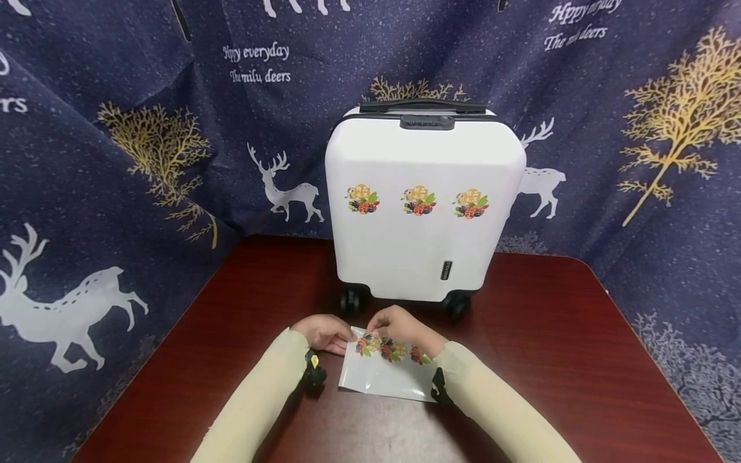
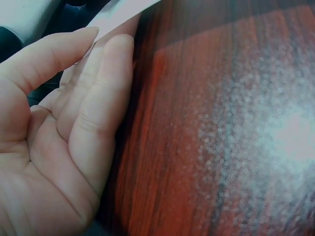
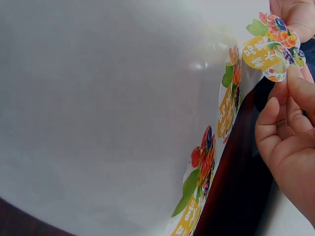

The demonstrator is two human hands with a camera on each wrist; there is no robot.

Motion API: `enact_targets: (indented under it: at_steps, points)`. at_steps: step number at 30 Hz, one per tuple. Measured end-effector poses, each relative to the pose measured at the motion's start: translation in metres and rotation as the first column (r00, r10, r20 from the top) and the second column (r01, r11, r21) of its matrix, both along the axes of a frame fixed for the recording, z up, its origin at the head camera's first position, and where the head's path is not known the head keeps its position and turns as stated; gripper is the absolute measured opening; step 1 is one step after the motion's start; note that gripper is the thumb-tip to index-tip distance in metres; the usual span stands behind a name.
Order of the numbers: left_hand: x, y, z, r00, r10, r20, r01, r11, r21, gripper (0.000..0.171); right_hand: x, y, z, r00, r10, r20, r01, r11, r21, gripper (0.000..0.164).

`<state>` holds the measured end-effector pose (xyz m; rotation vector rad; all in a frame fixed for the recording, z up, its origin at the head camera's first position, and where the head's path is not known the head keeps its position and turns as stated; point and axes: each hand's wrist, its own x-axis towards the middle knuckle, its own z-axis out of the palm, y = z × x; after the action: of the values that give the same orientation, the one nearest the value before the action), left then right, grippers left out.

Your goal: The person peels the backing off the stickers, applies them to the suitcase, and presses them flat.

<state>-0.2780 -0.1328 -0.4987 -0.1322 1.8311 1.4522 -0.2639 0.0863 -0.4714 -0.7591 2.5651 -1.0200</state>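
Note:
A white sticker sheet (image 1: 382,379) is held above the table, a row of fruit stickers along its far edge. My left hand (image 1: 325,333) pinches the sheet's far left corner between thumb and fingers; the left wrist view shows the white corner (image 2: 120,17) at the fingertips. With thumb and finger, my right hand (image 3: 290,125) pinches the edge of a fruit sticker (image 3: 275,46), which looks partly lifted from the sheet. Two more fruit stickers, a middle one (image 3: 228,98) and a nearer one (image 3: 197,182), lie on the sheet.
Behind the hands a white suitcase (image 1: 417,251) stands upright on black wheels. Across its front run three fruit stickers, left (image 1: 363,199), middle (image 1: 419,200) and right (image 1: 471,204). The red-brown table (image 1: 550,341) ends at a dark blue deer-print cloth (image 1: 278,128).

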Motion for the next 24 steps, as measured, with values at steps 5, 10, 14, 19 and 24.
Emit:
enact_targets:
  at_steps: [5, 10, 14, 19, 24]
  points:
    - [0.0002, 0.0004, 0.0005, 1.0, 0.006, 0.0, -0.006, 1.0, -0.002, 0.008, 0.0005, 0.0008, 0.0001, 1.0, -0.006, 0.01, 0.006, 1.0, -0.013, 0.008]
    - [0.0006, 0.0004, 0.0008, 1.0, 0.017, -0.006, -0.017, 1.0, -0.007, 0.01, 0.001, 0.0018, 0.0003, 1.0, -0.005, 0.014, 0.005, 1.0, -0.018, 0.007]
    - [0.0009, 0.0006, 0.001, 1.0, 0.015, -0.007, -0.015, 1.0, -0.008, 0.01, 0.0014, 0.0023, 0.001, 1.0, -0.002, 0.009, 0.002, 1.0, -0.017, 0.007]
    - [0.0013, 0.0009, 0.0009, 1.0, 0.011, -0.007, -0.011, 1.0, -0.007, 0.01, 0.002, 0.0028, -0.0004, 1.0, -0.002, 0.005, 0.002, 1.0, -0.022, 0.008]
    - [0.0014, 0.0007, 0.0015, 1.0, 0.012, 0.0, -0.012, 1.0, -0.009, 0.008, 0.0024, 0.003, -0.0012, 1.0, -0.016, 0.011, 0.016, 0.999, -0.031, 0.008]
